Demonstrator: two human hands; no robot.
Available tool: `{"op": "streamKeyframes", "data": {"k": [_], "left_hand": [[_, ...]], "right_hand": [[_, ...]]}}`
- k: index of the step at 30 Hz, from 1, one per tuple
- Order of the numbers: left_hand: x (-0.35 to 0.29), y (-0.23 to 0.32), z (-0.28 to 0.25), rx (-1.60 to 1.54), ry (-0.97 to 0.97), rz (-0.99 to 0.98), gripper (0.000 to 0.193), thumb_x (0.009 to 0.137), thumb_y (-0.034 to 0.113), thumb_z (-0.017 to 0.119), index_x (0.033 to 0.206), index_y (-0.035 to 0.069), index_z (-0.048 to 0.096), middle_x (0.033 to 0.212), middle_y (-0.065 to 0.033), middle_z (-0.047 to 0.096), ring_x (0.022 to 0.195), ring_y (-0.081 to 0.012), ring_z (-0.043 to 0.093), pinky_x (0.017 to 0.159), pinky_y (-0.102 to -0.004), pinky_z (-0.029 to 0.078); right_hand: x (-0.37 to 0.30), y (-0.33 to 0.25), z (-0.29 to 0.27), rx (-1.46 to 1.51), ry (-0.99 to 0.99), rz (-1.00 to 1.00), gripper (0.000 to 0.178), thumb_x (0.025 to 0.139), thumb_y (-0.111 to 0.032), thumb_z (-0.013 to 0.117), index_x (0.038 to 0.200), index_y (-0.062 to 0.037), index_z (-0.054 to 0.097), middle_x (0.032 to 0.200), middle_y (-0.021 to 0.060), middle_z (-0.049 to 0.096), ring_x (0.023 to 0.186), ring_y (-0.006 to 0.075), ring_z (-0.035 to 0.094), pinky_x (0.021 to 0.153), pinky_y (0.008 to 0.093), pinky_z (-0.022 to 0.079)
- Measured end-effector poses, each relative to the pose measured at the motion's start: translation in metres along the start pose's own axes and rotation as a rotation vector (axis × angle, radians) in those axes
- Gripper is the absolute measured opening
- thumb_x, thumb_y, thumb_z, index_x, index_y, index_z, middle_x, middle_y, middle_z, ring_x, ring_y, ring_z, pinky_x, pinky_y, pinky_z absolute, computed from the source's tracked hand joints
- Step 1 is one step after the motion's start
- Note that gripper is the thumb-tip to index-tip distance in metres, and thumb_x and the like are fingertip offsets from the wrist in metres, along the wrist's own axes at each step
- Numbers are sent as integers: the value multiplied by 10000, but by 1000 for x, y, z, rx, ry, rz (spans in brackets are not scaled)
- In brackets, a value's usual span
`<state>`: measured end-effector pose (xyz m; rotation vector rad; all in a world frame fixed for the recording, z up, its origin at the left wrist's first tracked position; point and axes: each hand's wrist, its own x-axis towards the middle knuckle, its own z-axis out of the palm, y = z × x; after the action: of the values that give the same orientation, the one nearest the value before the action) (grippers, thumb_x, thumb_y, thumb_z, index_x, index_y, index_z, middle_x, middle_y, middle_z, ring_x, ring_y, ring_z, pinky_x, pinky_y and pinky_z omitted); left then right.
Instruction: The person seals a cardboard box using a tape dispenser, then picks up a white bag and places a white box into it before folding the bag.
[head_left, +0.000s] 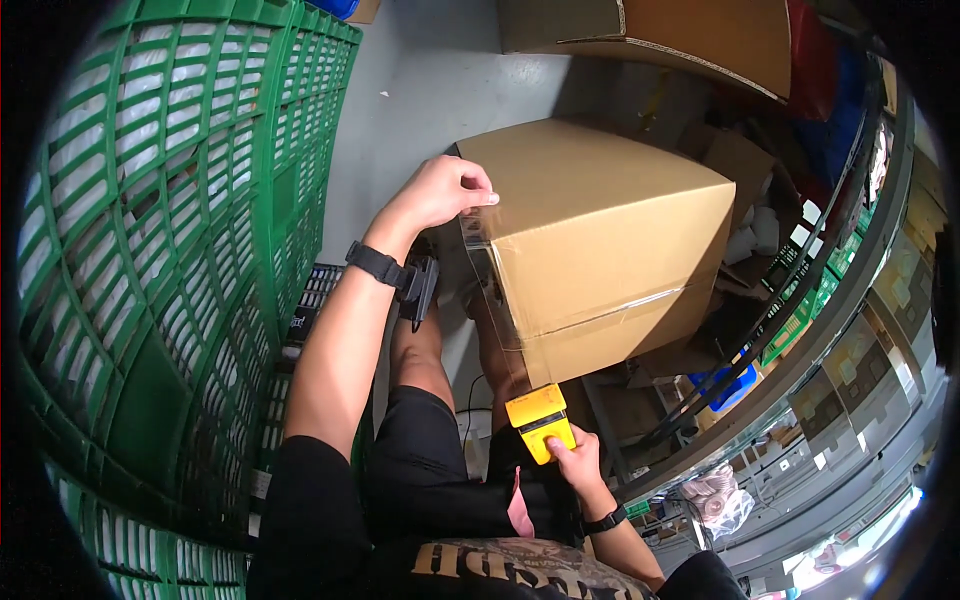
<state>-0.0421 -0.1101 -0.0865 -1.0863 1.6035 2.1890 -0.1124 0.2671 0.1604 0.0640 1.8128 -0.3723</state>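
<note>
A large brown cardboard box (610, 230) stands in front of me, with seams taped on its near side. At its upper left corner, my left hand (450, 192) is closed, thumb and fingertip pinching the end of a strip of clear packing tape (492, 285). The strip runs along the box's left edge down to a yellow tape dispenser (541, 420). My right hand (577, 460) grips this dispenser from below, just under the box's lower near corner. Dark straps circle both wrists, and a black device hangs from the left one.
Tall green plastic crates (180, 250) with slatted walls line my left. Another open cardboard box (690, 40) sits beyond the first. Along the right runs a curved dark rail (790, 340), with a blue bin (727, 385) and green crates near it. Grey floor (420, 90) shows between.
</note>
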Motion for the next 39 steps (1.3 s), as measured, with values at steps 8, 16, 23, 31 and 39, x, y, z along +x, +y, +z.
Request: {"op": "streamKeyframes", "data": {"k": [8,16,23,31,39], "left_hand": [[-1,-1,6,7,-12,-88,149,838,136,759,832,1,695,713,-4,652,673,-84,578,643,-264,482],[-3,-12,20,65,59,11,159,857,163,738,852,8,699,756,-29,676,695,-114,594,672,-287,496],[-2,-9,24,412,339,141,245,911,242,665,990,11,685,854,-144,699,779,-287,649,741,-384,516],[-36,87,42,645,55,65,587,939,525,539,1052,-36,673,993,-263,685,986,-428,642,889,-478,499],[-24,124,63,858,111,-128,762,927,663,454,1016,-58,685,1004,-279,680,1008,-419,647,901,-469,513]], "right_hand": [[2,7,-1,-3,-8,-11,250,873,-129,661,1031,65,669,850,46,705,740,89,633,695,250,523],[4,15,-4,29,15,-1,268,857,-174,718,1012,45,702,822,69,730,736,98,672,706,264,545],[7,7,-2,36,5,11,279,876,-155,662,1045,67,671,862,61,711,749,91,645,701,248,524],[19,6,-5,16,-28,-14,309,910,-190,668,1084,65,669,915,69,720,790,101,654,730,251,528],[31,-9,14,10,-20,-88,314,940,-216,657,1085,62,675,926,63,718,799,98,648,736,247,522]]}}
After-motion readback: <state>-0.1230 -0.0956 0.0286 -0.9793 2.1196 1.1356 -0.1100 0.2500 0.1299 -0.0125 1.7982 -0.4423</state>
